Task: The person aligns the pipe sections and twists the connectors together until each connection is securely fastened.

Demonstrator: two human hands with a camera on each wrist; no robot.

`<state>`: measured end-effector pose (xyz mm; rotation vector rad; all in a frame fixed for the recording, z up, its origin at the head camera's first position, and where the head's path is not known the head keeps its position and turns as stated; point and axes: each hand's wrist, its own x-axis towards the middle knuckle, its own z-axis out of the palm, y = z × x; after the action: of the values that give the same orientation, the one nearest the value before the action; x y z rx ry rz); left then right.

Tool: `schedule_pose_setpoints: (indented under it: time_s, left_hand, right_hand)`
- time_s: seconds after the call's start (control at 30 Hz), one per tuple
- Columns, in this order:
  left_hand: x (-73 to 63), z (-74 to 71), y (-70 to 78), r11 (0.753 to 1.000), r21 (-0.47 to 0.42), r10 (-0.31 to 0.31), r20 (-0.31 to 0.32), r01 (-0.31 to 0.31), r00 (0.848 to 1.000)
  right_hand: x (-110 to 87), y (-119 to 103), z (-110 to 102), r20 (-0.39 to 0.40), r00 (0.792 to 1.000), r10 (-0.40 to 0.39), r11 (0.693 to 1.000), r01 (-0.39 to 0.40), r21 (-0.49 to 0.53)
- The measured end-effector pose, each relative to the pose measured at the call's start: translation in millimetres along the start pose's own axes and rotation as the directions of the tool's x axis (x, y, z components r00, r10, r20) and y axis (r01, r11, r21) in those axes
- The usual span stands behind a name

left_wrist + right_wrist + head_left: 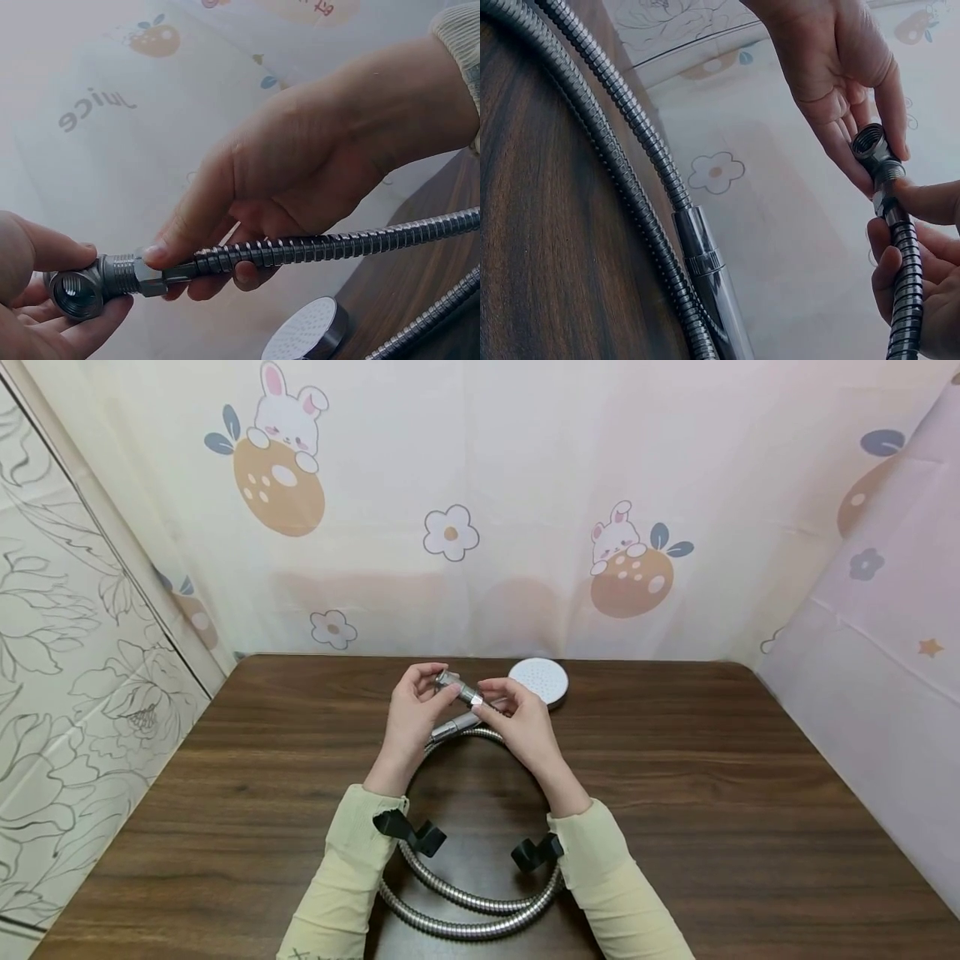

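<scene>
Chrome fitting (99, 279), round mouth uncovered, is held above the tabletop (712, 777), clamped in the fingers of the left hand (411, 708); the right hand's (528, 725) fingers grip the adjoining hose (337, 247), coiled below, near a white showerhead (538, 679).

Head view bright, soft and fairly even, with a pale sheen on the dark table (480, 827) between the forearms. Both wrist views dimmer, cooler, greyish; in the left one, printed cloth (82, 172) washes out toward upper left. Small bright glints along the metal hose (634, 127), fine detail slightly soft.
</scene>
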<state>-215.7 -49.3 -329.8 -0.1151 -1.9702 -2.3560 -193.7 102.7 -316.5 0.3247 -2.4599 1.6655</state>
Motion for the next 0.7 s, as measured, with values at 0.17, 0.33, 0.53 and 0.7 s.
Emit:
schedule_pose_setpoints:
  time_s: [0.17,0.33,0.53,0.7]
  left_hand:
    - [-0.3,-0.3,-1.1,1.0,-0.005,0.02,0.005,-0.02,1.0]
    - [-1.9,-0.5,-1.2,0.997,-0.02,0.08,0.013,-0.08,0.997]
    - [-1.8,0.2,-1.2,0.997,-0.018,0.073,0.016,-0.073,0.997]
    - [0.3,0.3,-1.7,0.999,-0.01,0.047,0.01,-0.047,0.999]
  right_hand:
    - [7.2,21.1,3.9,0.008,1.0,-0.012,1.0,0.012,0.02]
    - [8.3,26.0,5.3,0.005,0.999,-0.04,0.998,0.039,0.051]
    - [8.5,25.7,6.0,0.028,0.998,-0.054,0.994,0.051,0.092]
    - [8.7,25.3,6.2,0.056,0.997,-0.054,0.994,0.049,0.096]
